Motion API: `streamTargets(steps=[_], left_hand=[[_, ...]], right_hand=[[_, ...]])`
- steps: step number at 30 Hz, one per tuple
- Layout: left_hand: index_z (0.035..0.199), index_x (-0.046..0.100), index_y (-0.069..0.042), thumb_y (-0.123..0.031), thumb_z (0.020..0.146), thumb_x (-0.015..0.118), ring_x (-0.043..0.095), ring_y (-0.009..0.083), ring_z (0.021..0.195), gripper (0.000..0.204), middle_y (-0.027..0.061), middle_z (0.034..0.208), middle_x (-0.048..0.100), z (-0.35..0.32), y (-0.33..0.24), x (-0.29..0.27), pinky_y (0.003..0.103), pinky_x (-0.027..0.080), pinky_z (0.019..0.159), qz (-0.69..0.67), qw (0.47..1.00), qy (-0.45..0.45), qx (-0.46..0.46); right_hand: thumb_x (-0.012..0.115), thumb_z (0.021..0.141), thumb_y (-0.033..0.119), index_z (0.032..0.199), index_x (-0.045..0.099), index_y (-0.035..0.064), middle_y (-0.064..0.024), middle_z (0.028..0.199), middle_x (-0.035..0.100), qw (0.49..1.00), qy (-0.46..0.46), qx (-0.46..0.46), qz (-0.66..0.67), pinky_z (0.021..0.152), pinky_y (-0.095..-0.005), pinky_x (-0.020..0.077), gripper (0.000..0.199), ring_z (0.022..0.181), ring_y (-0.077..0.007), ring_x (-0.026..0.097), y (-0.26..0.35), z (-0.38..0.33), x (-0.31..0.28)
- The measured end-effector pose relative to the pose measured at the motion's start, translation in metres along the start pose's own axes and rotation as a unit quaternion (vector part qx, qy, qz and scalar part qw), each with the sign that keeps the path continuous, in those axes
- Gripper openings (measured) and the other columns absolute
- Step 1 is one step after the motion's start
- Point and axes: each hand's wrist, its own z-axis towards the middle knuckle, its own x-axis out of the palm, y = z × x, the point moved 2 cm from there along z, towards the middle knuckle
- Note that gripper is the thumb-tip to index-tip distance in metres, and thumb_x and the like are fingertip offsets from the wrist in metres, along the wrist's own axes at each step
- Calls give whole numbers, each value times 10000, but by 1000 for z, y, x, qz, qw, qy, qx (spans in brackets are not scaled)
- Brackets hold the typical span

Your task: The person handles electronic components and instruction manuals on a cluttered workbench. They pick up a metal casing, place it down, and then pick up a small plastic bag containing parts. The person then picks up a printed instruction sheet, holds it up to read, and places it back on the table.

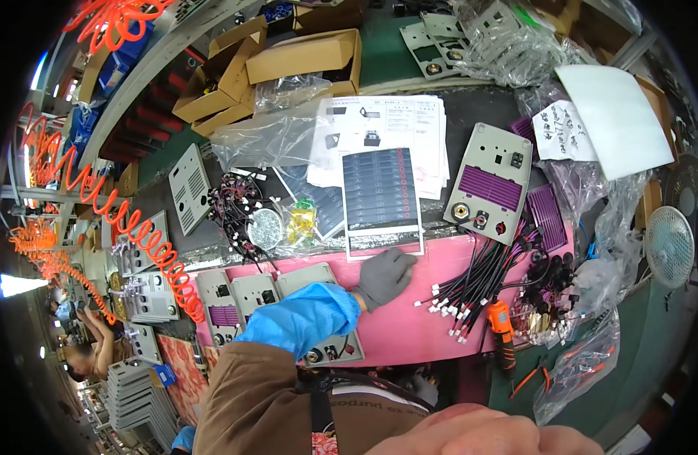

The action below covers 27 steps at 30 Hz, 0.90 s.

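My left hand (385, 277), in a grey glove with a blue sleeve cover, is at the lower edge of a sheet of dark blue labels (381, 186). Its fingers are bent and close together on the sheet's white border. The sheet's bottom strip lacks the blue rows. Below the bench edge shows a grey gloved shape (423, 388), apparently my right hand, its fingers unclear. Grey panels (312, 279) with fitted parts lie under and beside my left forearm. A larger grey panel with a purple grille (488, 183) rests right of the sheet.
Bundled black wires with white connectors (470, 296) and an orange-black power screwdriver (502, 334) lie to the right. Printed papers (432, 133), open cardboard boxes (307, 61) and plastic bags are at the back. A coiled orange hose (148, 243) hangs at left, with a small fan (669, 246) far right.
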Motion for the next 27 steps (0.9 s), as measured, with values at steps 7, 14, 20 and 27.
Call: streamTargets(steps=[7,14,20,27], left_hand=[[1085,704,-159,-198,895,657,666,283,843,199,69,919,642,-4,0,-4,412,546,681,-13,999,36,6],[1064,711,-145,-163,868,688,668,262,818,198,60,905,651,3,2,-7,390,545,656,-7,998,56,23],[1063,714,-140,-146,862,698,665,249,805,202,55,885,640,3,-1,-2,376,538,639,27,997,68,21],[1071,712,-153,-168,897,666,663,255,802,181,57,888,635,1,-4,-5,384,541,650,52,996,68,10]], right_hand=[[639,971,297,1057,704,22,-203,889,709,862,84,166,472,662,-428,568,296,792,-292,722,-22,17,4],[628,974,286,1069,700,30,-206,906,708,976,10,74,205,664,-444,563,282,798,-317,715,-14,125,-30],[619,976,277,1078,696,37,-209,921,707,987,6,65,143,666,-459,558,272,803,-339,709,-10,150,-36],[608,978,266,1090,692,45,-213,938,706,993,-10,44,112,669,-475,553,261,809,-364,701,-4,165,-31]])
